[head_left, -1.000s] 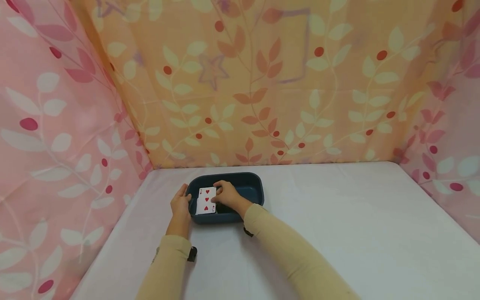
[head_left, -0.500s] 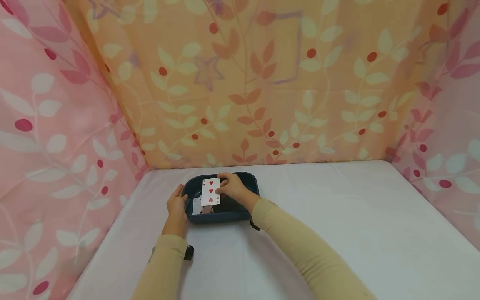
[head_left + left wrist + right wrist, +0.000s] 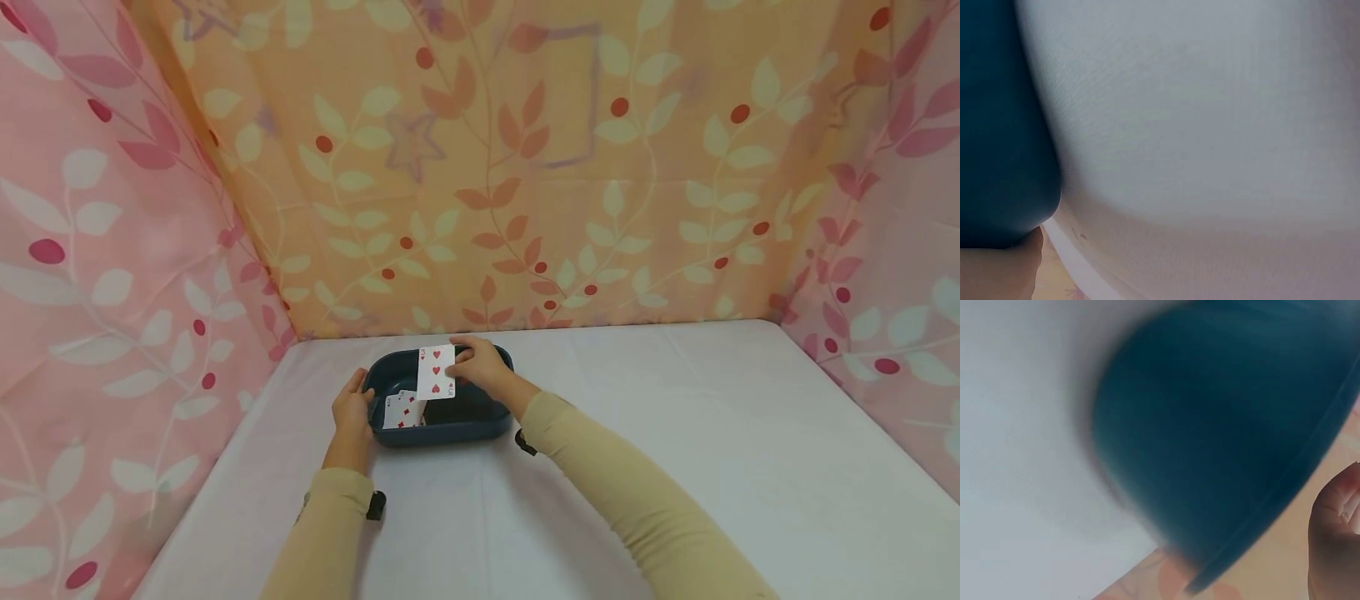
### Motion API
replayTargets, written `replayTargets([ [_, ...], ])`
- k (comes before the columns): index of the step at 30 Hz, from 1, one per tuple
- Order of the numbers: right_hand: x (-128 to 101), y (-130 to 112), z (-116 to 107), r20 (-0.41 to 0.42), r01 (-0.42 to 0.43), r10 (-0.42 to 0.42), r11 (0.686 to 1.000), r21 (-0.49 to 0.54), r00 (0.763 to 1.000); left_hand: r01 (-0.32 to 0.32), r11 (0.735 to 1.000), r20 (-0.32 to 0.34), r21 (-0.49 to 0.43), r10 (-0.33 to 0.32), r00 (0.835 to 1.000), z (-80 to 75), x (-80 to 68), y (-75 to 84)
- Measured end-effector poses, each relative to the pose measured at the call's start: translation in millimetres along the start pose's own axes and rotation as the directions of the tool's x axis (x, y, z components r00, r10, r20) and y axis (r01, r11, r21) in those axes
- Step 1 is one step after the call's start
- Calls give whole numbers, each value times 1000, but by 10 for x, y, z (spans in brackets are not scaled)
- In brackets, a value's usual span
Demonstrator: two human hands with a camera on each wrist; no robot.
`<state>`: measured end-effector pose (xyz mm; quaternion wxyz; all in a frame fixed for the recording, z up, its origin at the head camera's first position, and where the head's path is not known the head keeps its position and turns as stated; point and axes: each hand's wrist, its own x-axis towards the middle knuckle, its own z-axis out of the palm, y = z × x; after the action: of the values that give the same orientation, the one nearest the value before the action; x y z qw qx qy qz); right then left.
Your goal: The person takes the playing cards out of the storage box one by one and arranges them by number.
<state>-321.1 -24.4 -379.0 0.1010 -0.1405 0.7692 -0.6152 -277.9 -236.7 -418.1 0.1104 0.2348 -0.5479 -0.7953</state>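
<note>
A dark blue rectangular container (image 3: 450,433) with rounded corners stands on the table. My left hand (image 3: 351,412) grips its left end, thumb at the rim and fingers along the outside; in the left wrist view a finger (image 3: 1000,272) shows by the container's corner. My right hand (image 3: 480,367) pinches a playing card (image 3: 435,372), the three of hearts, by its right edge, above the container. Inside, at the left, lie other playing cards (image 3: 402,411), one with red diamonds. A black area beside them is partly hidden by the held card and hand.
A white cloth covers the table (image 3: 637,467). Patterned fabric hangs behind it, orange at the back (image 3: 570,208) and pink at the left side (image 3: 135,275) and right side.
My right hand has lifted the three of hearts from the card pile and moved it up and right, uncovering cards beneath. The left hand stays at the container's left end.
</note>
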Motion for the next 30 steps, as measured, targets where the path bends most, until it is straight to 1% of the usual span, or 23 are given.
replayTargets([
  [5, -27, -1, -95, -10, -5, 4, 1000, -6, 1000, -1, 1000, -3, 0, 1, 1000, 2, 12, -1],
  [10, -28, 59, -161, -14, -17, 17, 1000, -8, 1000, 8, 1000, -13, 15, -8, 1000, -2, 35, -14],
  [16, -18, 96, -238, -40, -47, 46, 999, -22, 998, 0, 1000, -21, 29, 0, 1000, 2, 42, -29],
  [21, -32, 84, -304, -63, -60, 59, 998, -6, 996, -3, 999, -32, 49, 5, 999, 4, 30, -33],
  [30, -51, 88, -409, -78, -80, 81, 997, 18, 994, -15, 999, -23, 49, 16, 1000, 8, 17, -28],
])
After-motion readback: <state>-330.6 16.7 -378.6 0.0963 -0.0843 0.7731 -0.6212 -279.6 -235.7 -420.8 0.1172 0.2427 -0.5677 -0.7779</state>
